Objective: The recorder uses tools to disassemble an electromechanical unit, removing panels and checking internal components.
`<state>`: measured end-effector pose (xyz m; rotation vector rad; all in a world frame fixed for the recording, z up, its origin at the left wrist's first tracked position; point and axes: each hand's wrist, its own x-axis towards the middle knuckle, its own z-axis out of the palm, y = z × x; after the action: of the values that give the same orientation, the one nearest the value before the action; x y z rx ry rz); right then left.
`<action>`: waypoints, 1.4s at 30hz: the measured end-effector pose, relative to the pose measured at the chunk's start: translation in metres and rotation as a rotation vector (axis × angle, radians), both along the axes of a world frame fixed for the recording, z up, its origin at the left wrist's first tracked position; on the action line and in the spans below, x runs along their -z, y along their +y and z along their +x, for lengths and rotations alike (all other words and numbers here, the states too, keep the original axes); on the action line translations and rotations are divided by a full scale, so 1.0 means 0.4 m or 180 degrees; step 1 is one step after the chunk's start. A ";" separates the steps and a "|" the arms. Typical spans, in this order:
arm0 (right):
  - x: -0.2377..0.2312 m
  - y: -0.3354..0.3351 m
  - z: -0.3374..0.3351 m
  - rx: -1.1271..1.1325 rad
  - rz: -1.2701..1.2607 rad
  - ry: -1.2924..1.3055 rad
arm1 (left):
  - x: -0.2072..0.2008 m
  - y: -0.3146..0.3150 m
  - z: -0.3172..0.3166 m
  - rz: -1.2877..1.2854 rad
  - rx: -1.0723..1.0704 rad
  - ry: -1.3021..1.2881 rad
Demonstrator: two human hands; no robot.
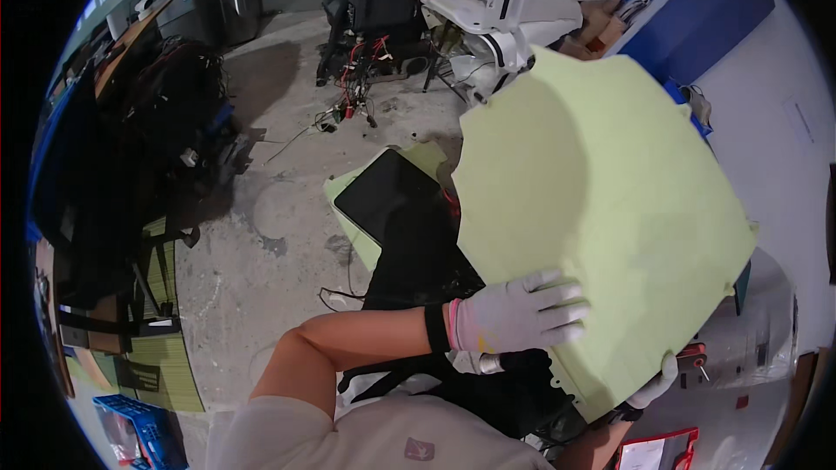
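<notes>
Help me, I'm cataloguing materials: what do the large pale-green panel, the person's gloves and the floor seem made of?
Pale-green panel: probably matte plastic, given its even colour and shaped edges; painted metal isn't excluded.
Gloves: likely matte fabric, following the fingers softly; coating unclear.
Floor: apparently bare concrete, dull grey, blotchily stained.

Pale green panel (644, 209), held up at the right side.
The panel is large, thin and of one colour, with its broad face turned to the viewer. Its outline is irregular: the left edge has shallow curved cuts, the far edge has a dip, and the right edge carries small tabs. Near the narrow near end there are small notches. A wide soft shadow covers the left part of the face.
</notes>
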<state>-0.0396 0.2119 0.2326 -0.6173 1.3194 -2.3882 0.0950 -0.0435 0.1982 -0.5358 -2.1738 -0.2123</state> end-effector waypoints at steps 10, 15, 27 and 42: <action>0.089 0.007 -0.153 0.0160 0.0601 -0.0709 | 0.110 0.056 -0.087 0.0117 -0.0246 -0.1000; 0.133 -0.004 -0.292 -0.0086 0.0624 -0.0843 | 0.095 0.070 -0.141 0.0087 -0.0274 -0.1239; 0.183 0.106 -0.467 0.1193 0.1466 -0.0253 | 0.082 -0.042 -0.087 0.0000 -0.1605 -0.1893; -0.017 0.190 -0.091 -0.0121 -0.0487 -0.0329 | 0.180 0.191 -0.211 0.0164 -0.0235 -0.1736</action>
<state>-0.0759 0.2879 0.2392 -0.5467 1.0809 -2.4703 0.0106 0.0330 0.1262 -0.3967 -2.7014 -0.4113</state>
